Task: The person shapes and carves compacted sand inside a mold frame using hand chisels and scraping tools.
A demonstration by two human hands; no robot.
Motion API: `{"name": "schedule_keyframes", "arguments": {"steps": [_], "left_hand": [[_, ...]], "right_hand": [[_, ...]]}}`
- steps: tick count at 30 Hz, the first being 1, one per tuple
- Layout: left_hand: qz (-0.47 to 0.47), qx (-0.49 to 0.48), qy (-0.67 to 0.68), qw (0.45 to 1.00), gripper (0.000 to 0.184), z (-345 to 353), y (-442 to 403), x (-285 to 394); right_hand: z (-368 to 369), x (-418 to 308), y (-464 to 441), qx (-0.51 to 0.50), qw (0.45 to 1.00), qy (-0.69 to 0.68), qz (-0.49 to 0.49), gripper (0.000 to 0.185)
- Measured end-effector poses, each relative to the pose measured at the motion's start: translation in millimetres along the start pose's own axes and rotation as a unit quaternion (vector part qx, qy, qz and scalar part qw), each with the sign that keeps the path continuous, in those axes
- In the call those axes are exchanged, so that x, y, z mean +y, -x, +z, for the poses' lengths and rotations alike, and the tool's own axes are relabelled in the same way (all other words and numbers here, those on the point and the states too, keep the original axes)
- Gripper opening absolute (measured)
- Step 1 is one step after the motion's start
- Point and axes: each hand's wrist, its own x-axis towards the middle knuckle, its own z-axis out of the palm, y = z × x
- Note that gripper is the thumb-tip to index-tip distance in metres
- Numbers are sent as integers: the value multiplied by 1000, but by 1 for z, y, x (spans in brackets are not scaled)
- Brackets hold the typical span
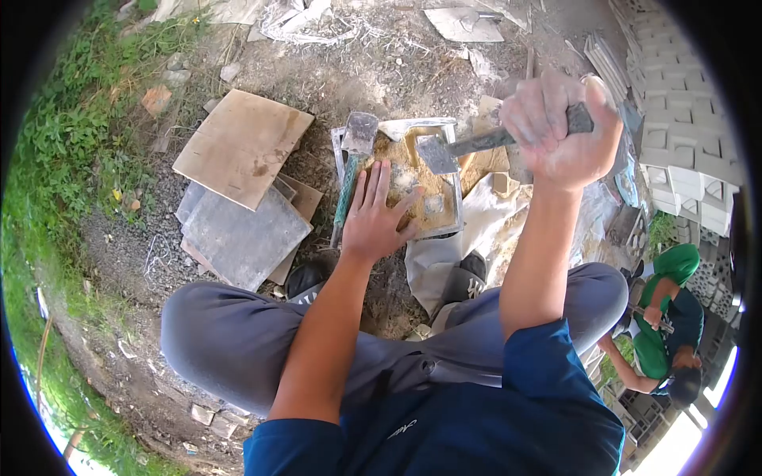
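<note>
Right hand (562, 131), at one o'clock from the lap (429, 366), grips a flat-headed tool (436, 155) by its handle, leaving the head free; left hand (371, 224), fingers spread, presumably steadies the frame (458, 205) at twelve.

Looks like an outdoor work yard, open to daylight. Sits on bare, gritty ground (111, 274), scattered with stones (230, 72). Borders on green plants (63, 151) along the left edge. Holds pale blocks (684, 119) in stacked rows at the right, plus a brown board (243, 143) loosely stacked over a grey panel (248, 236) at the left. Points to manual work through a raised hammer (436, 155) and a sandy frame (440, 232) on the ground. Includes 1 other person (684, 321) in green trousers (681, 262), low beside the blocks at the lower right
</note>
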Motion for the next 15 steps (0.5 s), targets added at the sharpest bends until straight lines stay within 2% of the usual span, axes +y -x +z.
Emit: {"name": "schedule_keyframes", "arguments": {"steps": [2, 4, 6, 7, 8, 9, 10, 11, 12, 14, 15], "left_hand": [[1, 5, 0, 1000, 60, 1, 1, 0], [6, 10, -1, 1000, 59, 0, 1, 1], [5, 11, -5, 1000, 58, -2, 1, 3], [7, 13, -6, 1000, 58, -1, 1, 3], [6, 11, -12, 1000, 58, -1, 1, 4], [4, 9, -19, 1000, 57, -1, 1, 3], [6, 12, -22, 1000, 57, -2, 1, 3], [3, 8, -27, 1000, 57, -2, 1, 2], [2, 2, -29, 1000, 57, -2, 2, 5], [2, -3, -27, 1000, 57, -2, 7, 9], [1, -4, -30, 1000, 57, -4, 3, 7]], "right_hand": [[2, 9, 16, 2, 998, 62, -14, 55], [1, 8, 25, -8, 998, 66, 1, 60], [7, 8, 30, 22, 999, 49, -10, 65], [11, 14, 30, 83, 994, 62, -44, 73], [17, 24, 29, 81, 994, 63, -47, 73], [25, 35, 28, 227, 952, 159, -128, 74], [30, 43, 27, 366, 874, 247, -205, 75], [31, 46, 27, 433, 849, 235, -191, 77], [32, 37, 26, 434, 848, 237, -194, 77], [34, 13, 22, 467, 865, 172, -59, 77], [36, 5, 20, 458, 868, 177, -70, 77]]}}
